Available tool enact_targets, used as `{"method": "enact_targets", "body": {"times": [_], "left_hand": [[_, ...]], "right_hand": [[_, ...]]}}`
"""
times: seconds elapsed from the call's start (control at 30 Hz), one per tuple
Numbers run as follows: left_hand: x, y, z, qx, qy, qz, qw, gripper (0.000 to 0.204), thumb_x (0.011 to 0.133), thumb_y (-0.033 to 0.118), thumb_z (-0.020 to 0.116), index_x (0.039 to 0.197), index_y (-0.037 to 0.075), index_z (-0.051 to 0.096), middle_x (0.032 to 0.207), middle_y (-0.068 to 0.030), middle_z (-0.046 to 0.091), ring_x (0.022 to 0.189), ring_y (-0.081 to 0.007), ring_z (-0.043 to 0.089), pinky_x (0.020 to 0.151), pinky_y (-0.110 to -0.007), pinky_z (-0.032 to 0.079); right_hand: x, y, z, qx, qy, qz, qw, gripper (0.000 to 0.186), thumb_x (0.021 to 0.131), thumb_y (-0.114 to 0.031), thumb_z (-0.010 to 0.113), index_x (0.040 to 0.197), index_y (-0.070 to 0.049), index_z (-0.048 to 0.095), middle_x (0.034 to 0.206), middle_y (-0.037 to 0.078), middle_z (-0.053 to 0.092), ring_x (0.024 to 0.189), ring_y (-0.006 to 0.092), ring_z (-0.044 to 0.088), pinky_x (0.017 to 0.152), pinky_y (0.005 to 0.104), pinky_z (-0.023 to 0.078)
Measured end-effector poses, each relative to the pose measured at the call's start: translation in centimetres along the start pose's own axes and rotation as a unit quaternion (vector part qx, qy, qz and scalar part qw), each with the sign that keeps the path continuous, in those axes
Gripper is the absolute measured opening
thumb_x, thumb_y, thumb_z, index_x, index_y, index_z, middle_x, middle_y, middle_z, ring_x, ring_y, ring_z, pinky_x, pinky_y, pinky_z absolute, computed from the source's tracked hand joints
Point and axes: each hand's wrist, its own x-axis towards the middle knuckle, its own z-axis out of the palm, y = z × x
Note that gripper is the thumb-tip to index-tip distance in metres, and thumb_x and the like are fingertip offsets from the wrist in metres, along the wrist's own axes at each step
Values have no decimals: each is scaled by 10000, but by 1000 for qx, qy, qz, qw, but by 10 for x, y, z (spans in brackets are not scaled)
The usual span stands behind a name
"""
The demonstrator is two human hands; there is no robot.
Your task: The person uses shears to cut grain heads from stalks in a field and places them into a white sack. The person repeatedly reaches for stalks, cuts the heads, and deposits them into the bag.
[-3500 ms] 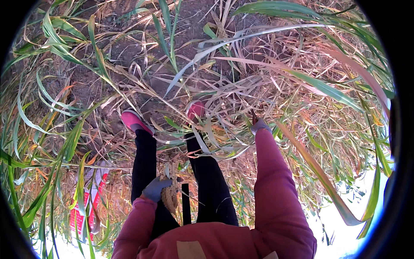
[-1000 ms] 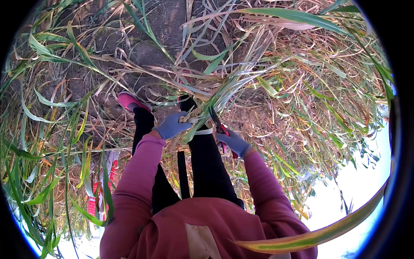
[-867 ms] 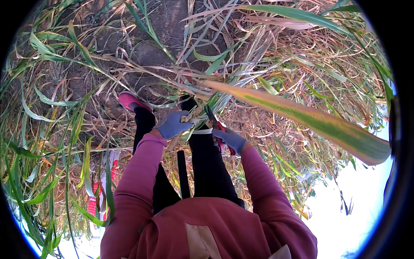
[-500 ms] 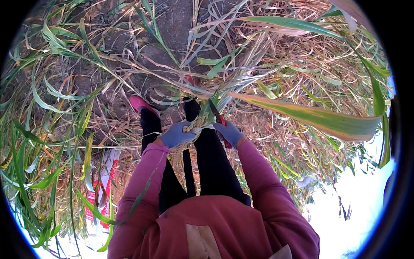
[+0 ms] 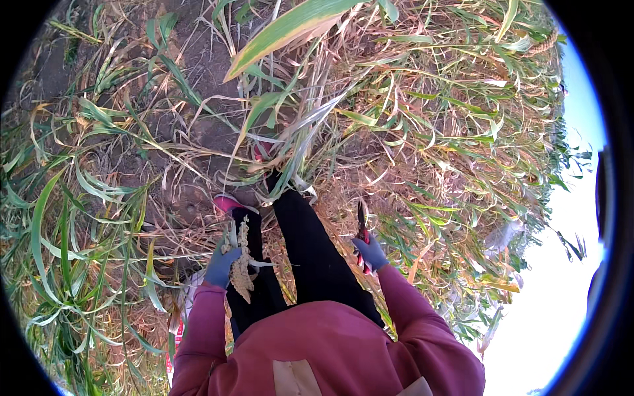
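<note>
My left hand (image 5: 221,264), in a blue-grey glove, is closed on pale beige seed heads (image 5: 242,270) with short leaf ends, beside my left thigh. My right hand (image 5: 370,249), gloved the same, is closed around red-handled pruning shears (image 5: 363,224), their dark blades pointing up, right of my right leg. Long pale and green leaves (image 5: 304,132) lie over and beyond my feet. My pink shoe (image 5: 228,202) shows on the soil at left; the other shoe is mostly hidden by leaves.
Dry straw and green plants (image 5: 442,132) cover much of the dark soil (image 5: 172,86). Dense upright leaves (image 5: 59,244) stand at left, with a red-and-white printed sack (image 5: 175,340) partly behind them. Bright sky shows at the right rim.
My hands have moved apart, the seed heads leftward and down, the shears rightward, away from the leafy stalks they were at. The view has shifted, showing more plants and sky at right.
</note>
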Motion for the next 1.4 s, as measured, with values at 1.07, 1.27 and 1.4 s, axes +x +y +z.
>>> {"method": "enact_targets", "body": {"times": [1.07, 1.27, 1.4], "left_hand": [[223, -144, 168, 74, 69, -137, 985, 397, 775, -37, 684, 1146, 37, 563, 966, 11, 603, 865, -92, 594, 770, -246, 487], [245, -117, 180, 97, 2, -145, 985, 438, 788, -8, 720, 1194, 15, 555, 999, -3, 618, 880, -94, 601, 774, -244, 496], [264, -95, 203, 118, -54, -116, 985, 470, 789, -26, 718, 1224, 10, 542, 1032, -18, 626, 903, -102, 611, 793, -247, 507]], "right_hand": [[632, -111, -118, -89, 171, -152, 969, 557, 666, -396, 754, 1031, 2, 618, 914, 189, 659, 842, 348, 631, 784, 404, 486], [643, -124, -104, 98, 83, -163, 978, 321, 756, -186, 728, 996, -4, 616, 844, 85, 642, 778, 194, 626, 668, 345, 491], [701, -69, -118, -69, 178, -220, 957, 315, 799, -203, 675, 1036, -14, 591, 864, 124, 639, 788, 234, 624, 670, 359, 489]]}}
